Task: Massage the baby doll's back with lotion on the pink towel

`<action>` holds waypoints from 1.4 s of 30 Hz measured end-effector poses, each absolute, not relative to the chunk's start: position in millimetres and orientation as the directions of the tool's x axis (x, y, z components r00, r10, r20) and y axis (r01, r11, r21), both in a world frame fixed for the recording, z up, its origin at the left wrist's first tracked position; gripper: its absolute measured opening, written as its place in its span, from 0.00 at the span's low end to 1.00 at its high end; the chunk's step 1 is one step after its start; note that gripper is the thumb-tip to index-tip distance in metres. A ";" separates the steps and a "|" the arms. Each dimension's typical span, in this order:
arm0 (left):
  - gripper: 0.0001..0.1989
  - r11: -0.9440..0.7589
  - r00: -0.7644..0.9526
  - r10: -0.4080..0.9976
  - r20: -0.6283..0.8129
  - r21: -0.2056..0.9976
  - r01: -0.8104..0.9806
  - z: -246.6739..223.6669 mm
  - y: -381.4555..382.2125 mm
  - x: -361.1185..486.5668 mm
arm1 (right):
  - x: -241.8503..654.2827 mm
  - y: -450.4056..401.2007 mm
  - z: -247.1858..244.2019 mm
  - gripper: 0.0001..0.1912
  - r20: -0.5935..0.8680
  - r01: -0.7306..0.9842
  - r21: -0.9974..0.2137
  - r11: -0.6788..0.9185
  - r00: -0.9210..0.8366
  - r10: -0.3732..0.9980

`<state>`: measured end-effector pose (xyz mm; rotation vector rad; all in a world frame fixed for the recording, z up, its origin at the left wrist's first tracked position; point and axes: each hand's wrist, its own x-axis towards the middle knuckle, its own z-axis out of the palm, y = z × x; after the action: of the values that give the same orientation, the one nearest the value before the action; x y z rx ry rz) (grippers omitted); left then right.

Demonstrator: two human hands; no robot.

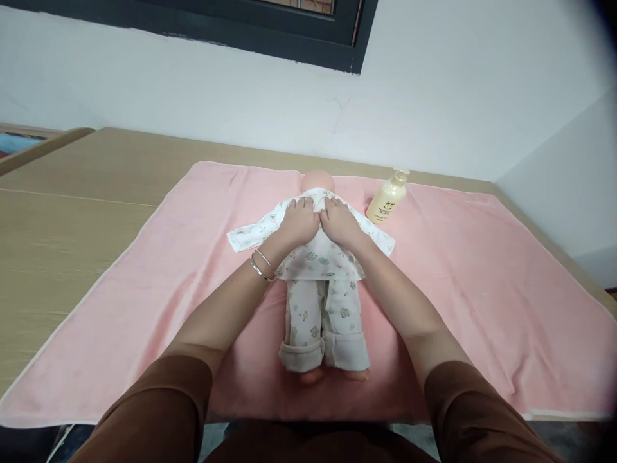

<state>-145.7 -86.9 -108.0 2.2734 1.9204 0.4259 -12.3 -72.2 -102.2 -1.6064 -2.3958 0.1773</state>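
A baby doll (317,181) lies stretched out on a pink blanket, its head at the far end and its bare feet toward me. It wears a white patterned top (321,260) and matching trousers (303,315) with turned-up cuffs. Both sleeves spread out sideways. My left hand (299,222) rests flat on the upper part of the top, fingers extended. Beside it, my right hand (339,222) lies the same way, the two thumbs close together. No face shows on the doll's head, and I cannot tell which side of its body is up.
The pink blanket (463,276) covers much of a wooden table (72,244). A pale yellow pump bottle (387,198) leans at a tilt right of the doll's head. Behind the table are a white wall (241,103) and a dark window frame (270,35).
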 end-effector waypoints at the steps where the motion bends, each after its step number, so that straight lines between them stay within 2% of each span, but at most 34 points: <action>1: 0.29 -0.180 0.148 0.981 0.127 0.295 0.938 -109.9 -85.1 -146.5 | -12.1 -73.0 -101.4 0.29 0.132 0.893 -0.233 0.385 -0.363 0.922; 4: 0.29 -0.205 0.170 0.976 0.134 0.318 0.926 -109.8 -80.0 -150.4 | -12.6 -83.3 -94.4 0.28 0.111 0.904 -0.185 0.385 -0.370 0.922; 8: 0.24 -0.201 0.175 0.979 0.107 0.328 0.923 -99.9 -79.9 -154.7 | -17.1 -106.1 -81.9 0.21 0.047 0.912 -0.100 0.397 -0.394 0.918; 10: 0.24 -0.219 0.198 0.974 0.112 0.229 0.948 -94.8 -87.7 -152.0 | -16.4 -108.4 -78.4 0.20 0.044 0.906 -0.090 0.413 -0.410 0.911; 13: 0.25 -0.318 0.317 0.946 0.074 0.010 0.948 -88.6 -106.4 -142.8 | -7.5 -93.0 -78.0 0.19 0.050 0.887 -0.159 0.433 -0.430 0.901; 16: 0.26 -0.383 0.383 0.924 -0.002 -0.067 0.921 -83.7 -116.6 -137.5 | 2.8 -73.6 -80.9 0.19 0.077 0.880 -0.234 0.414 -0.407 0.910; 18: 0.26 -0.365 0.365 0.931 -0.003 -0.013 0.931 -82.5 -111.7 -140.9 | 3.5 -72.1 -81.8 0.21 0.072 0.900 -0.229 0.371 -0.364 0.929; 22: 0.23 -0.243 0.240 0.970 0.044 0.258 0.935 -87.7 -86.5 -158.2 | -8.3 -94.7 -77.4 0.20 0.018 0.927 -0.121 0.356 -0.356 0.934; 24: 0.23 -0.201 0.191 0.980 0.064 0.338 0.920 -91.2 -79.6 -163.0 | -12.1 -102.1 -74.6 0.19 0.008 0.922 -0.109 0.373 -0.374 0.927; 26: 0.25 -0.202 0.190 0.979 0.071 0.270 0.942 -92.3 -82.9 -160.6 | -10.3 -98.5 -73.9 0.19 0.014 0.917 -0.142 0.374 -0.376 0.927; 28: 0.26 -0.244 0.239 0.969 0.057 0.129 0.961 -89.9 -94.9 -152.6 | -4.6 -86.3 -76.5 0.20 0.026 0.910 -0.195 0.367 -0.369 0.929; 30: 0.26 -0.315 0.315 0.949 0.001 -0.002 0.949 -84.8 -109.4 -143.3 | 0.9 -73.3 -81.4 0.22 0.047 0.897 -0.239 0.373 -0.373 0.927; 32: 0.26 -0.358 0.354 0.933 -0.069 -0.064 0.932 -78.7 -119.0 -137.7 | 2.5 -67.0 -86.1 0.24 0.075 0.891 -0.246 0.381 -0.374 0.924; 34: 0.26 -0.336 0.330 0.938 -0.104 -0.048 0.941 -74.4 -119.0 -138.8 | -0.5 -70.8 -88.6 0.25 0.094 0.901 -0.216 0.376 -0.365 0.926; 39: 0.25 -0.202 0.211 0.977 -0.028 0.201 0.959 -79.9 -91.4 -157.8 | -14.0 -101.7 -84.6 0.18 0.086 0.898 -0.110 0.426 -0.419 0.904; 42: 0.25 -0.201 0.201 0.979 0.020 0.192 0.961 -87.4 -84.3 -159.8 | -14.7 -104.3 -82.4 0.17 0.089 0.891 -0.131 0.435 -0.426 0.900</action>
<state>-159.8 -84.3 -87.4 2.3245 1.8925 0.2065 -14.7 -104.3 -82.4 -1.5939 -2.5351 0.0962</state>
